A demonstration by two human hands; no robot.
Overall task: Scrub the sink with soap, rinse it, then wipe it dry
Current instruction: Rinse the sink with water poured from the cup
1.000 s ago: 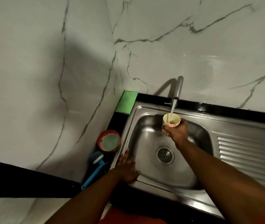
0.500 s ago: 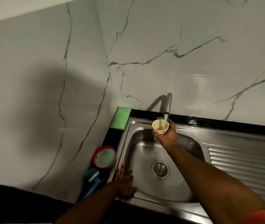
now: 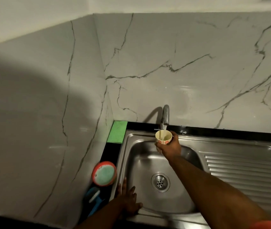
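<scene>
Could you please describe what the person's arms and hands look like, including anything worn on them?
The left hand and the right hand are bare: no gloves, and no ring, watch or bracelet shows. Both forearms are uncovered. An orange-red sleeve shows high on the right arm at the picture's lower right corner.

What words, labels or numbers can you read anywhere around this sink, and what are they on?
None can be read.
The cup in the right hand bears only a red flower pattern, no letters.
The red tub beside the sink shows no legible label.
</scene>
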